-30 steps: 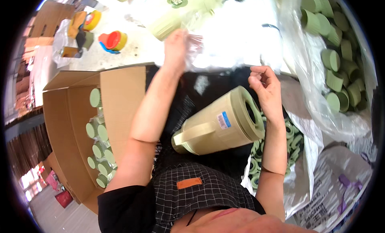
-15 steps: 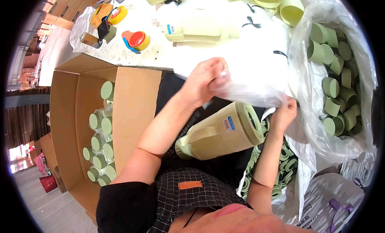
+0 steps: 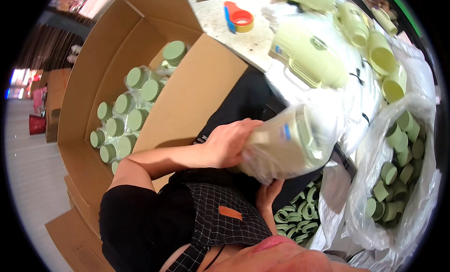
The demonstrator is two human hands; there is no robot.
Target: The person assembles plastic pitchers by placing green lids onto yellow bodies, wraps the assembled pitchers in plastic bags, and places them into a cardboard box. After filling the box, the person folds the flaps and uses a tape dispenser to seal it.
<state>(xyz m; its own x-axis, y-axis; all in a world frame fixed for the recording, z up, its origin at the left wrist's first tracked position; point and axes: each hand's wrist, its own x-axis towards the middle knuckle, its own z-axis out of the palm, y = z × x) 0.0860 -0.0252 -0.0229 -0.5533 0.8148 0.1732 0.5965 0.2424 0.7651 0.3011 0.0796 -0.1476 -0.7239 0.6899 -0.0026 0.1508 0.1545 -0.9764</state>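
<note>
A beige jug with a green rim point(image 3: 286, 143) lies sideways over my lap, now inside a clear plastic bag. My left hand point(image 3: 227, 143) grips the bagged jug at its base end. My right hand point(image 3: 269, 194) supports it from underneath, mostly hidden by the jug. The bag's film wraps the jug's mouth end near the table edge.
An open cardboard box point(image 3: 187, 91) at my left holds several bagged green-lidded jugs point(image 3: 136, 112). More jugs point(image 3: 309, 54) and cups lie on the white table point(image 3: 248, 44) with a tape dispenser point(image 3: 239, 18). A clear sack of green lids point(image 3: 398, 178) sits at right; green rings point(image 3: 295, 213) lie below.
The clear bag has been pulled over the jug. My left hand came down from the bag onto the jug's base, and my right hand went under it. The view swung left toward the box.
</note>
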